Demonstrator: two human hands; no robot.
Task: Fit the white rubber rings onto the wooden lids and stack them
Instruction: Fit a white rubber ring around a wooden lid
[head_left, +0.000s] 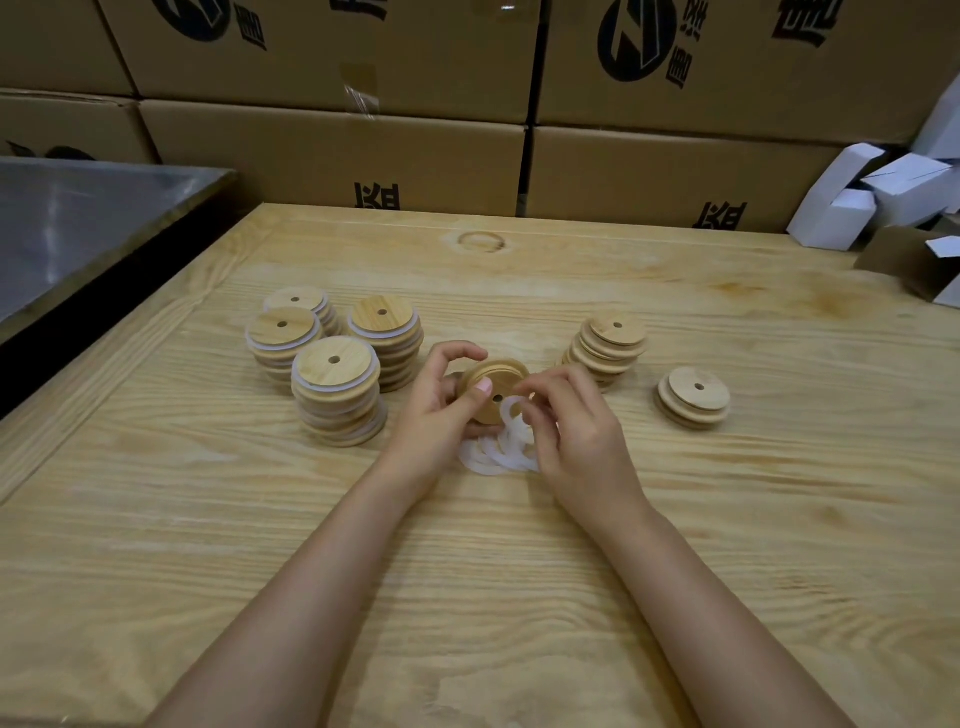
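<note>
My left hand (441, 405) grips a round wooden lid (493, 387) with a centre hole, tilted up above the table. My right hand (571, 421) pinches a white rubber ring (514, 415) against the lid's near edge. Beneath both hands lies a loose pile of white rings (493, 457). To the left stand several stacks of lids with white rings fitted (337, 395). On the right are a taller stack of bare lids (610, 348) and a short stack (693, 397).
The wooden table (467, 571) stretches toward me. A metal surface (88, 218) borders the far left. Brown cartons (363, 150) form a wall behind the table. White folded boxes (883, 197) and a small brown carton (914, 260) sit at the far right.
</note>
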